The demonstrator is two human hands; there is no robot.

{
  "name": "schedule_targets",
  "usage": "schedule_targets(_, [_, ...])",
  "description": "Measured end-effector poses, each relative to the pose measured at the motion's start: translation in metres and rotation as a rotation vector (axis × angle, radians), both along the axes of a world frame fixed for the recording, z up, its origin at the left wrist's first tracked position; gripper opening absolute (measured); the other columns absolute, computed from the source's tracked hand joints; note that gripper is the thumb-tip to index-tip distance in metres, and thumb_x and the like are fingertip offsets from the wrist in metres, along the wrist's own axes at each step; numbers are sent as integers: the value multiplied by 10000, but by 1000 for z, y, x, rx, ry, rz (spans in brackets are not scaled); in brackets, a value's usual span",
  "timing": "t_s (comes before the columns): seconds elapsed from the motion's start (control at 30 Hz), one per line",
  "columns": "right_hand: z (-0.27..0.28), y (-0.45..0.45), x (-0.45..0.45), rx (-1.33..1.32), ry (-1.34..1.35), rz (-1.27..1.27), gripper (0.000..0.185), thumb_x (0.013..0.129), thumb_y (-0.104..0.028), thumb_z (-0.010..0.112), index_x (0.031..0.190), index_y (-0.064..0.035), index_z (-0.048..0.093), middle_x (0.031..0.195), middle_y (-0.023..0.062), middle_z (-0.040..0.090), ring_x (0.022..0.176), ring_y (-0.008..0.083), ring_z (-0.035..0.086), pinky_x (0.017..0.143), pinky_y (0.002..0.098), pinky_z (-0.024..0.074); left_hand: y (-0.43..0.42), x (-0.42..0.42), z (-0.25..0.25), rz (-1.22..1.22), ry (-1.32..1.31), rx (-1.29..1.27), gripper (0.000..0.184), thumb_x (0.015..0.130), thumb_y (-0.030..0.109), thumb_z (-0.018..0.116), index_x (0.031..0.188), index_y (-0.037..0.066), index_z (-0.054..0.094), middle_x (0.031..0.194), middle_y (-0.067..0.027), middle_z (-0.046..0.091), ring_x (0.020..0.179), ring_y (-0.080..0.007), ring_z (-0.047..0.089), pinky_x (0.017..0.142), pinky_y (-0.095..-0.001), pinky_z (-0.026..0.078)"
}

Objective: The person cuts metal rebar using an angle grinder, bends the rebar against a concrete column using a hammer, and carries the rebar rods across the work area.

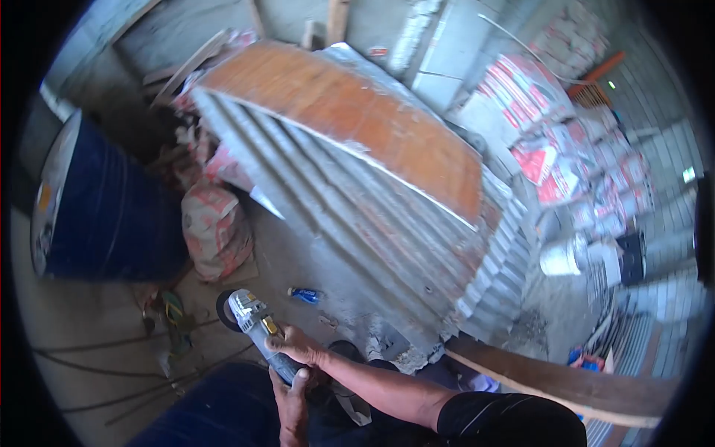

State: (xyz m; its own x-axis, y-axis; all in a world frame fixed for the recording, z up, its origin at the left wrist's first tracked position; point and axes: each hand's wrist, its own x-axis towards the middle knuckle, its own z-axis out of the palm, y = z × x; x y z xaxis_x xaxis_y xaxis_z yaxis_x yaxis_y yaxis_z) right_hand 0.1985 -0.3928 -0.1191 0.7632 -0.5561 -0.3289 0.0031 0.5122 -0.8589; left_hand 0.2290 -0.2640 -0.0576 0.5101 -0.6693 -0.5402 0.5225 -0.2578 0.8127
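I have the grinder (pixel 277 359) in both of my hands, low down and close to my body. My right hand (pixel 299 346) is closed around it near its shiny head, and my left hand (pixel 290 406) is closed around the back part, with my thumb on top. I can't see all my fingers. The dark round disc (pixel 227 310) is at the far end, up and to the left of my hands. It looks like it is over the floor (pixel 275 257), but I can't tell how high. Past it, a small blue bottle (pixel 304 296) lies down. A fat paper sack (pixel 216 232) sits beside a big blue barrel (pixel 112 205) on the left. In front of me is a big wavy metal sheet (pixel 335 212) with an orange-brown board (pixel 350 123) on top. Far to the right I see a white bucket (pixel 564 257) near piled bags (pixel 566 164).
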Motion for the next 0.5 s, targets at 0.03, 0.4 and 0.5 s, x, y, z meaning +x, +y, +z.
schedule_targets(0.03, [10,1,-9,28,5,-32,781,768,-610,771,1245,-23,572,1088,82,633,1006,180,583,902,332,479,-3,-9,10,102,116,-79,634,819,216,780,1305,47,409,974,-85,596,756,-152,627,650,-297,535])
schedule_targets(0.4, [82,-41,-124,153,-109,-380,472,916,-403,660,1174,-9,656,1096,126,715,992,169,655,882,321,509,-92,-30,80,-624,250,21,448,734,107,795,1092,-13,553,780,-59,629,607,-146,606,551,-293,498])
schedule_targets(0.5, [93,-38,-164,96,10,-499,582,979,-474,553,1319,-1,566,1239,147,654,1033,191,643,897,323,504,-117,-53,82,-754,244,-11,460,720,70,797,1109,-25,571,822,-57,643,672,-147,619,603,-294,512])
